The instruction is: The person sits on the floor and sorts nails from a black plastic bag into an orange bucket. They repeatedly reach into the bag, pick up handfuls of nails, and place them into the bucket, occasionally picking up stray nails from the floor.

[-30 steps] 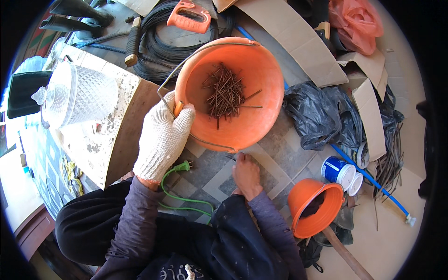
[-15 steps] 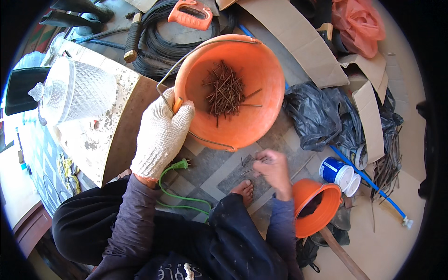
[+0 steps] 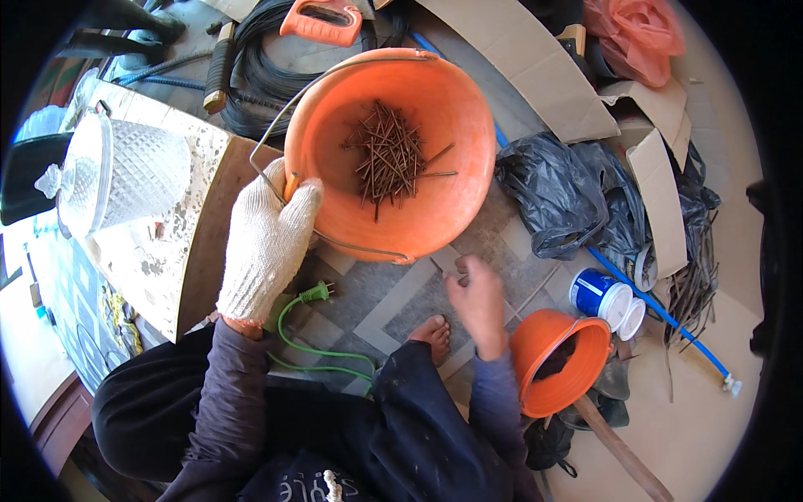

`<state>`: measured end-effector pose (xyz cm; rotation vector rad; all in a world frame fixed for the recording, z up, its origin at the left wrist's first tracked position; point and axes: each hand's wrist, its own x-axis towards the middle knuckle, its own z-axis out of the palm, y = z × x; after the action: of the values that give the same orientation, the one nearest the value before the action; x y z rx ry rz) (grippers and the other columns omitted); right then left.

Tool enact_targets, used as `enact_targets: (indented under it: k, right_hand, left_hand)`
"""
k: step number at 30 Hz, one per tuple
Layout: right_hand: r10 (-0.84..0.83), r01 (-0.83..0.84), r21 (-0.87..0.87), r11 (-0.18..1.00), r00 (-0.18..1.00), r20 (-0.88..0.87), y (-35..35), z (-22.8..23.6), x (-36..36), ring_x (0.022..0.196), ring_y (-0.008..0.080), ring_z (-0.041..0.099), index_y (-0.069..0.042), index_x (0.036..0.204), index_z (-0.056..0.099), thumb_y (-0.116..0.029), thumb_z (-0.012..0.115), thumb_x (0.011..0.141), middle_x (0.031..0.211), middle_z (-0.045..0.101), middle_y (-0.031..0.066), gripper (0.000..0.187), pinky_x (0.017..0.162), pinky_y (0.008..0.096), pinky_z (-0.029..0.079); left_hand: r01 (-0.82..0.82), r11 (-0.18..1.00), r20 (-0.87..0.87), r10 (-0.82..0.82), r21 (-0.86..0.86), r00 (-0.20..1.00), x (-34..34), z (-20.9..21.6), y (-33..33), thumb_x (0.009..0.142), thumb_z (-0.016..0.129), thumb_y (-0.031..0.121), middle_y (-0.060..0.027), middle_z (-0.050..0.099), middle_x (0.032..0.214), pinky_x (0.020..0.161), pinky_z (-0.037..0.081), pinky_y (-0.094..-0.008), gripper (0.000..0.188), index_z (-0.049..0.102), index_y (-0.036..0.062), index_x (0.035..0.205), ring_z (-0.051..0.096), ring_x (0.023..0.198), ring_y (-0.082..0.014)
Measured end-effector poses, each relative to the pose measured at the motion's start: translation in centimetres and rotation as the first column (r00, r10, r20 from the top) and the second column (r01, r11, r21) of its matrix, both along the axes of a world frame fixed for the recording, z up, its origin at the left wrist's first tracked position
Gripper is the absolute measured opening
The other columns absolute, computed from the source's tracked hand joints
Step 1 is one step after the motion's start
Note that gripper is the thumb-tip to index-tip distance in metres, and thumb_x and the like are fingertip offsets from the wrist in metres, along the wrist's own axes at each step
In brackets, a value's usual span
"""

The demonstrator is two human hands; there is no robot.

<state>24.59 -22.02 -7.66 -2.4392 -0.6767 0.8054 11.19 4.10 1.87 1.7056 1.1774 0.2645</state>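
The gloved left hand (image 3: 266, 247) clamps the near rim of the orange bucket (image 3: 435, 201) of rusty nails (image 3: 386, 157), hemmed by a board (image 3: 159, 243) and black bag (image 3: 556, 197), while the bare right hand (image 3: 477, 297) pinches one nail (image 3: 437, 266), its tip barely discernible, over open tiled floor (image 3: 376, 301).

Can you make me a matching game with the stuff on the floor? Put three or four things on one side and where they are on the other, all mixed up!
Things:
1. Pile of rusty brown nails
2. White knitted glove on the left hand
3. Green power cable with plug
4. Small blue tin with a white lid

Places:
A. On the floor beside the small orange bucket
B. Gripping the rim of the big orange plastic bucket
C. Lying inside the big bucket
D. On the tiles just below the gloved wrist

Pairs: 1-C, 2-B, 3-D, 4-A
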Motion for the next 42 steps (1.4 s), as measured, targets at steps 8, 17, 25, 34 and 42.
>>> enact_targets:
  k: [8,17,25,34,42]
  right_hand:
    - [-0.002,0.002,-0.069,0.998,1.000,0.003,-1.0,-4.2,-1.2,0.084,0.0419,0.072,0.003,0.101,0.066,-0.004,0.070,0.083,0.099,0.073,0.0235,0.019,0.077,0.0458,0.060]
    - [-0.024,0.275,0.532,0.801,0.902,-0.431,1.6,10.2,2.8,0.118,0.0209,0.067,0.001,0.144,0.055,-0.014,0.078,0.096,0.131,0.066,0.0153,0.056,0.097,0.0355,0.057]
    - [-0.220,0.816,0.071,0.574,0.237,-0.946,-9.2,23.4,-9.4,0.144,0.0192,0.045,-0.001,0.148,0.054,-0.030,0.051,0.112,0.153,0.054,0.0102,0.047,0.125,0.0344,0.024]
    - [-0.772,0.725,-0.395,0.565,0.296,-0.562,-9.2,49.9,-18.8,0.142,0.0258,0.049,0.000,0.157,0.040,-0.043,0.052,0.110,0.154,0.051,0.0152,0.065,0.118,0.0354,0.037]
    - [-0.382,0.697,0.205,0.688,0.587,-0.714,-9.1,41.8,0.5,0.130,0.0270,0.063,0.004,0.148,0.051,-0.033,0.076,0.098,0.142,0.063,0.0201,0.068,0.110,0.0393,0.049]
  left_hand:
    - [-0.005,0.999,0.031,0.007,-0.041,1.000,0.5,0.9,0.1,0.097,0.064,0.017,-0.0101,0.069,0.084,0.075,0.053,-0.0330,0.028,0.069,-0.0019,0.117,0.063,0.076,-0.0137]
    - [0.164,0.974,0.032,-0.161,-0.154,0.986,1.7,2.2,1.6,0.094,0.063,0.005,0.0024,0.063,0.083,0.069,0.046,-0.0256,0.017,0.068,-0.0034,0.108,0.053,0.077,-0.0062]
    - [0.121,0.714,0.015,-0.153,-0.690,0.988,3.1,-2.7,2.1,0.098,0.068,0.018,0.0011,0.057,0.065,0.037,0.035,-0.0265,0.019,0.069,0.0038,0.109,0.047,0.041,-0.0092]
    - [0.130,0.736,-0.314,-0.433,-0.665,0.845,-4.6,10.9,1.0,0.095,0.074,0.035,-0.0101,0.072,0.077,0.039,0.039,-0.0285,0.036,0.069,-0.0010,0.096,0.049,0.043,-0.0127]
    - [0.213,0.731,-0.494,-0.616,-0.648,0.613,-0.9,25.8,-1.7,0.095,0.074,0.030,-0.0073,0.073,0.079,0.051,0.048,-0.0275,0.032,0.073,-0.0012,0.101,0.059,0.058,-0.0098]
